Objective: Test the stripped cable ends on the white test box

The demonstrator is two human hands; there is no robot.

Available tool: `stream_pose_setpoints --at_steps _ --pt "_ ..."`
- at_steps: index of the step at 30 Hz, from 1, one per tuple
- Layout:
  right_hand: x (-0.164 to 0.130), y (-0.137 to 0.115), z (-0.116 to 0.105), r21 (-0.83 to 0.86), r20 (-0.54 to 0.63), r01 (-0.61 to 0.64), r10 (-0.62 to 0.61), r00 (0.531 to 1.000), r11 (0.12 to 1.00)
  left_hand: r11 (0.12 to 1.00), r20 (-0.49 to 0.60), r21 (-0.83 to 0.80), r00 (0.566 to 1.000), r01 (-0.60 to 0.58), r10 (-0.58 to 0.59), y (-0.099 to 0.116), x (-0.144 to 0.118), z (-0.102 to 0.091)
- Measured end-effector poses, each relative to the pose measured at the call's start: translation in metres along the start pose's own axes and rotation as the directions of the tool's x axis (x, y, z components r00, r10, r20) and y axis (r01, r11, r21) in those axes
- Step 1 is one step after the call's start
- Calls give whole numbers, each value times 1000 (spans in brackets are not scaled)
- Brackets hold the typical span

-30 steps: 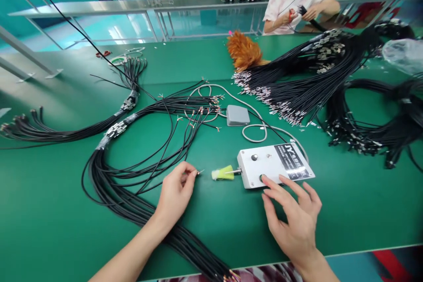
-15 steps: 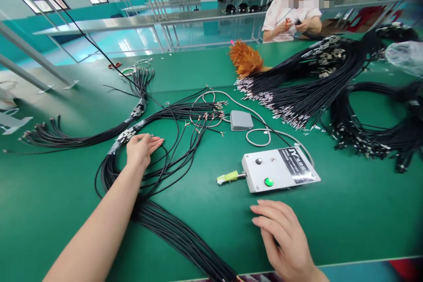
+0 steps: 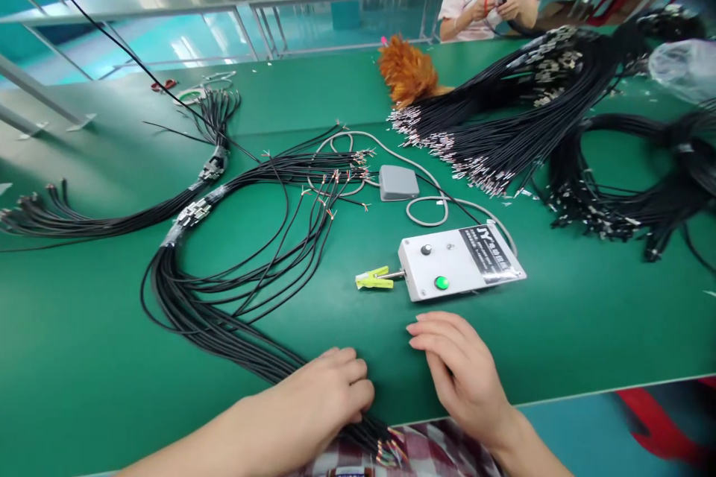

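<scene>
A green table [image 3: 89,343] spreads under everything. At its far right lies a heap of black cables [image 3: 503,119], bare tips facing left. On the left half, a bundle of black cables [image 3: 168,283] curves down to the near edge, where coloured wire ends show.

The 2 hands are well apart. The left hand [image 3: 335,387] is curled over that bundle near the edge; its fingertips are hidden, so I cannot tell whether it grips a cable. The right hand [image 3: 464,358] holds nothing visible, fingers loosely bent, thumb apart, just in front of a white box [image 3: 459,261]. Behind the box sits a grey pedal [image 3: 398,183]. A yellow clip [image 3: 374,279] is at the box's left end, and 1 green button [image 3: 441,282] glows on top.
</scene>
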State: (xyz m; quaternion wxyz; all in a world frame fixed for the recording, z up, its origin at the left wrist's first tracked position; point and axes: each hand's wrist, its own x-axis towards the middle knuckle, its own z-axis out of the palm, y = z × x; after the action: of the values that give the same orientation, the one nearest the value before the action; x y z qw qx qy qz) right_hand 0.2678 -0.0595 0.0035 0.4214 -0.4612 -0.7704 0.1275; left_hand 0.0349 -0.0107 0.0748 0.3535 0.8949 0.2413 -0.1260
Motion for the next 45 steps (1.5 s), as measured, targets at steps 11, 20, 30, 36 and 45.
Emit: stream_pose_setpoints --at_steps 11,20,30,36,45 --pt "10 -18 6 308 58 -321 319 946 896 971 -310 -233 950 -50 -26 -2 1 -15" --pt "10 -27 10 397 106 -495 497 861 773 943 -437 -322 897 -91 -63 6 25 -8" --pt "31 -31 12 594 185 -652 709 680 470 703 -398 -711 832 -14 -386 2 33 3" --pt "37 -36 16 628 185 -651 730 658 427 776 -497 -630 787 -38 -365 5 34 7" --pt "40 -38 23 737 205 -616 777 595 278 688 -502 -718 763 -106 -407 10 36 9"
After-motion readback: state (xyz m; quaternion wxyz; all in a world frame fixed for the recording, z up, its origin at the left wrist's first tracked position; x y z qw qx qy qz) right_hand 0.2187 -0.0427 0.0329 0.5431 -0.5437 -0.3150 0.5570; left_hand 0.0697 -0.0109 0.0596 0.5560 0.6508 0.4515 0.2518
